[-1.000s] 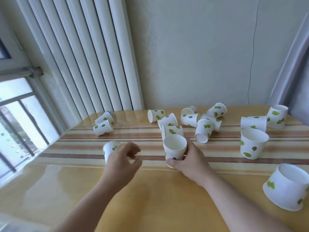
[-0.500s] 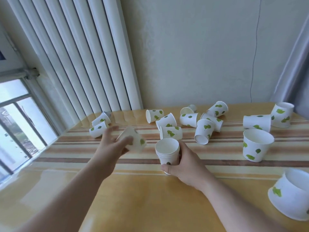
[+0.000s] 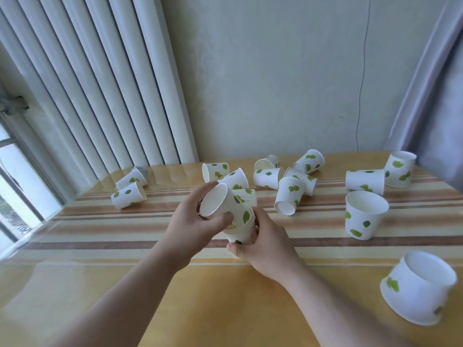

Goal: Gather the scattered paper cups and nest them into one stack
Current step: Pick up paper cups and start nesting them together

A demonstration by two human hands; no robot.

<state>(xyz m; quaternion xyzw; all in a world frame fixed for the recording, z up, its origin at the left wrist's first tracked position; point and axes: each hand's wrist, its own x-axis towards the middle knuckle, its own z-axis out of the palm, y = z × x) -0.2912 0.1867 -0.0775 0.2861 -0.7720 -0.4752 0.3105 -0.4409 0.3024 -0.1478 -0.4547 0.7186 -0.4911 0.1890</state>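
Note:
My left hand (image 3: 193, 219) grips a white paper cup with green leaves (image 3: 220, 202), tilted, its base entering the mouth of the cup stack (image 3: 240, 232). My right hand (image 3: 265, 242) wraps around that stack from the right and holds it on the table. Several more cups lie scattered: two on their sides at the far left (image 3: 129, 194), a cluster behind the hands (image 3: 288, 182), an upright cup to the right (image 3: 364, 214), a pair at the far right (image 3: 398, 169) and one tilted cup near the right front (image 3: 418, 286).
The table (image 3: 175, 309) has a glossy yellow top with brown and cream stripes. A white ribbed radiator (image 3: 100, 83) and a window stand at the left, a wall at the back, a grey curtain (image 3: 441, 96) at the right.
My left hand picked up the cup at the left, carried it right and now tips it into the stack. My right hand kept holding the stack.

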